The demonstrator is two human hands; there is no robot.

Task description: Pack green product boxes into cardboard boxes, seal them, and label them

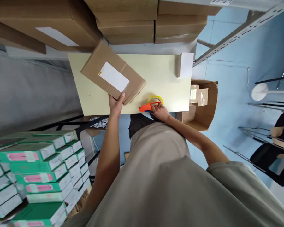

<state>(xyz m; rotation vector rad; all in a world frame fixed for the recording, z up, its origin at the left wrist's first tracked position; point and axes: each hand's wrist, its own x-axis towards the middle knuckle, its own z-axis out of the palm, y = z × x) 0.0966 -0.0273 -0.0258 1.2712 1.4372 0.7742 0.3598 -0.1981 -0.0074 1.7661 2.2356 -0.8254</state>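
Nearest my head view is the grey-beige shirt (156,164), with both bare forearms reaching forward from it. My left hand (115,105) has its fingers clamped on the near edge of a flat cardboard box (109,72), thumb over the top face. My right hand (160,112) has its fingers closed around an orange tape dispenser (145,107) fitted with a yellow tape roll (161,99), at the near edge of the pale surface (165,82).

The cardboard box is held at a slant over the left part of the surface, its white label (114,76) facing up; I cannot tell whether its underside touches the surface. A white box (186,65) sits at the far right corner.

Low on the left I record stacked green-and-white boxes (41,167), some with pink panels. Just beside the surface's right end is an open carton (207,110) holding small packages (203,96). Beyond the far edge, large brown cartons (127,30) stand in a row on a shelf (175,48). Well apart on the right, black chairs (266,157) and a round white seat (259,91) are noted over the blue floor (229,91).
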